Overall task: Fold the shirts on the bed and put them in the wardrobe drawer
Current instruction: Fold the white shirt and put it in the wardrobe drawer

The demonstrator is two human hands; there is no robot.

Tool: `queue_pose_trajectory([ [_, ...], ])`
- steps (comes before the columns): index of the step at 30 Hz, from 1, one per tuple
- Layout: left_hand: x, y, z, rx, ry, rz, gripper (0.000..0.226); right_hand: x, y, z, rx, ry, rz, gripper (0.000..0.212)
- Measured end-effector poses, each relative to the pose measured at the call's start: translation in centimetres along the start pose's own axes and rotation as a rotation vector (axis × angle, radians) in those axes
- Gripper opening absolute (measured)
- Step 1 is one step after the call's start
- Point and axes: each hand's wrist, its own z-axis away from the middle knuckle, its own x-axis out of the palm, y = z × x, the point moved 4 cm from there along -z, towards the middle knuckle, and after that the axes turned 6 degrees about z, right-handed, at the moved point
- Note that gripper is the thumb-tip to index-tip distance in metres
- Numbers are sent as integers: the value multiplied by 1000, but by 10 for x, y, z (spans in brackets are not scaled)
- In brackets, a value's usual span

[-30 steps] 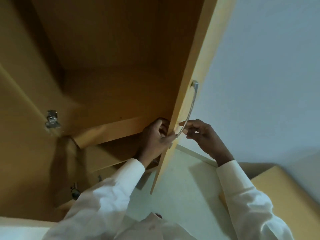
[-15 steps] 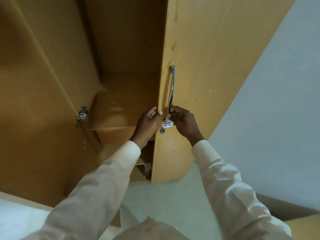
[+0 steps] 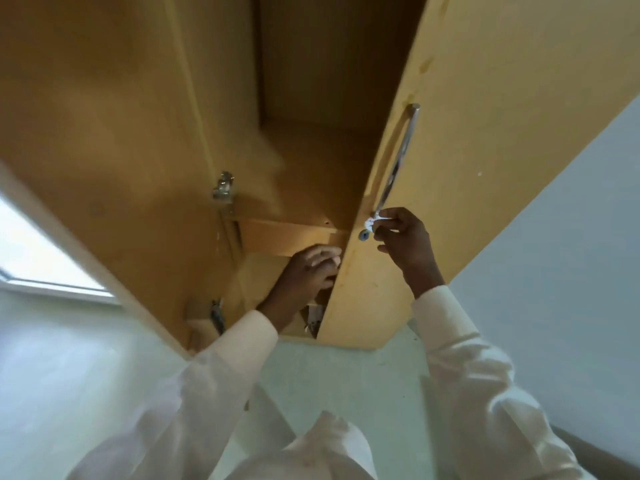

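Your left hand (image 3: 308, 271) reaches up into the open wardrobe (image 3: 311, 150), fingers bent against the inner edge of the door (image 3: 485, 150). Blur hides whether they grip the edge or only rest on it. Your right hand (image 3: 403, 242) is raised at the door's outer face. Its thumb and forefinger pinch a small white tag (image 3: 375, 220) at the lower end of the metal handle (image 3: 398, 161), just above the round lock (image 3: 363, 235). The wardrobe is yellow-brown wood, right in front of you, with its door ajar. Inside, just above your left hand, runs a pale wooden panel (image 3: 287, 232); I cannot tell whether it is a drawer front. Any print on the tag is too blurred to read.
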Motion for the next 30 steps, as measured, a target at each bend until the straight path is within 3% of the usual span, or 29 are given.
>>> queue_pose_trajectory([
  [4, -49, -21, 92, 41, -6, -8, 26, 49, -28, 78, -8, -258, -209, 19],
  [7, -88, -22, 153, 118, 50, -53, 28, 90, -38, 133, -12, -433, -217, 17],
  [11, -141, -4, 210, 325, 216, -30, 34, 138, -47, 191, -65, -530, -152, 22],
  [14, -171, 19, 228, 520, 353, -112, 25, 162, -59, 222, -79, -529, -164, 27],
  [17, -192, 38, 221, 550, 427, -233, 26, 175, -74, 243, -117, -520, -111, 23],
  [20, -193, 54, 201, 475, 360, -300, 38, 182, -86, 248, -146, -447, -22, 19],
  [26, -180, 66, 179, 554, 319, -297, 35, 179, -114, 241, -257, -304, 38, 27],
  [30, -164, 63, 170, 528, 277, -276, 37, 164, -116, 234, -290, -279, 30, 55],
])
